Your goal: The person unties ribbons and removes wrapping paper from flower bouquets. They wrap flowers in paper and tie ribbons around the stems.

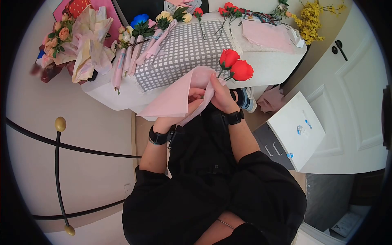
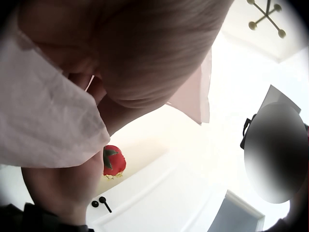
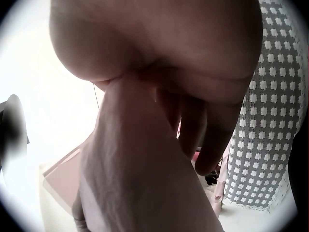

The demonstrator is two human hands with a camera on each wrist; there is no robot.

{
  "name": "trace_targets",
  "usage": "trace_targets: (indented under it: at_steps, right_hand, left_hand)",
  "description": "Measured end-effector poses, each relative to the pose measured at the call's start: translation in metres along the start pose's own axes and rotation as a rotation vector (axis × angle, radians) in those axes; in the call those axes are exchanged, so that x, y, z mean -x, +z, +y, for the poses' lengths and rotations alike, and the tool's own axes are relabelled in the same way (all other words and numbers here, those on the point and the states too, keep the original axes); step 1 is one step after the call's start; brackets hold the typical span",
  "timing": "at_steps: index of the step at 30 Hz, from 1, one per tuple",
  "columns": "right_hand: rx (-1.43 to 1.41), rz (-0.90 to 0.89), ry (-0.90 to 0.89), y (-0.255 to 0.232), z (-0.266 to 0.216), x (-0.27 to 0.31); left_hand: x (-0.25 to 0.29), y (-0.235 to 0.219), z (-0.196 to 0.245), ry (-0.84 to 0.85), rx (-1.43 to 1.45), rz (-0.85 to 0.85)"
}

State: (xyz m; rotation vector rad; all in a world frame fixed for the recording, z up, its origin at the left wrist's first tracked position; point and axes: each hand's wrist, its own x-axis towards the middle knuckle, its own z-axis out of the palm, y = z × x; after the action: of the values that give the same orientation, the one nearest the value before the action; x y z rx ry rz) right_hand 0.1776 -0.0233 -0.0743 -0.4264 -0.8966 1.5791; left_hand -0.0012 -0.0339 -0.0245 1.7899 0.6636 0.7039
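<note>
White table (image 1: 277, 65), both hands pinching pink paper (image 1: 171, 98)

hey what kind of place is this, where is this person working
Probably a home room used for flower wrapping: a white table holds wrapped single flowers and a finished bouquet, beside a white panelled door.

We grip the pink wrapping paper (image 1: 175, 96) with both hands — left hand (image 1: 195, 97), right hand (image 1: 222, 96); two red roses (image 1: 236, 65) poke above.

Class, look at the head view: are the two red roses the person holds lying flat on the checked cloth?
No: the two red roses stick up out of the pink wrapping paper, gripped by the right hand and left hand.
</note>
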Motion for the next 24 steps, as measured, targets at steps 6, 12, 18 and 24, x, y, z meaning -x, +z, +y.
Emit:
trace_targets:
  at_steps: [6,12,18,24]
  right_hand:
    - [-0.114,-0.112,0.003,-0.001,0.002,-0.001]
    - [-0.120,-0.150,-0.032,0.001,-0.002,0.001]
    - [-0.102,-0.112,-0.030,0.014,-0.013,0.005]
    - [-0.174,0.098,-0.081,0.005,-0.011,-0.002]
  left_hand:
    - [0.002,0.017,0.020,0.048,-0.293,0.191]
    - [0.003,0.017,0.007,0.071,-0.231,0.287]
    - [0.008,0.009,0.011,0.361,-0.633,0.400]
    - [0.036,0.002,0.048,-0.018,-0.393,0.207]
